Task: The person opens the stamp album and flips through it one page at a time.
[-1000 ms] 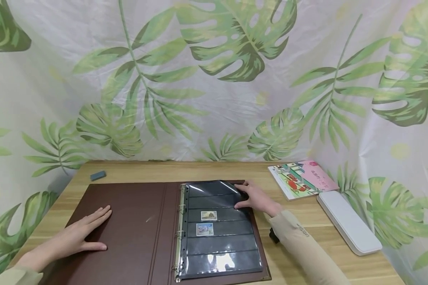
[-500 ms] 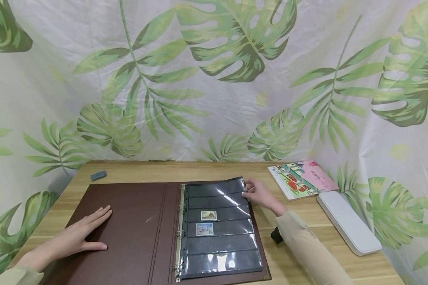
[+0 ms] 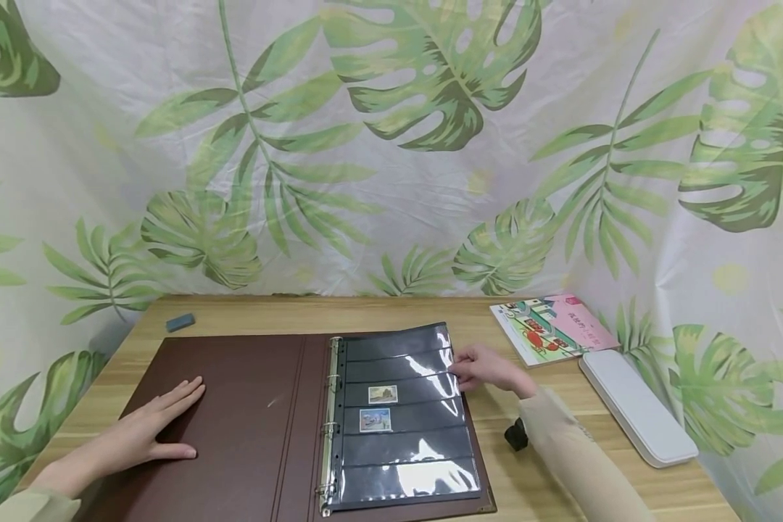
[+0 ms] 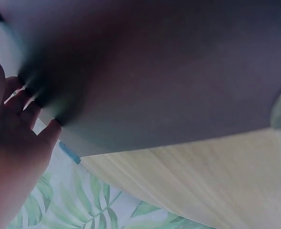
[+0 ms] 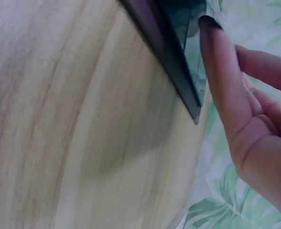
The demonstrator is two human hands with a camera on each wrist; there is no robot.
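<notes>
Dark brown, smooth-covered ring binder (image 3: 241, 406) lies open on the pale wood-grain table (image 3: 287, 312). Glossy black plastic pocket page (image 3: 391, 444), bearing two small white-bordered rectangular stamps (image 3: 375, 420), sits on its right side, upper right corner raised. Left hand (image 3: 146, 424): flat on left cover, thumb spread apart from fingers. Right hand (image 3: 486, 368): fingers bent, thumb touching page's right edge; cannot tell whether they clamp it.

The right sleeve (image 3: 570, 449) is pale beige and long, with a small grey marking (image 3: 586, 433) along its right edge, too blurred to read. The left sleeve (image 3: 32, 506), at near left, matches in colour. The left hand (image 3: 133, 433) and right hand (image 3: 489, 368) are bare.
</notes>
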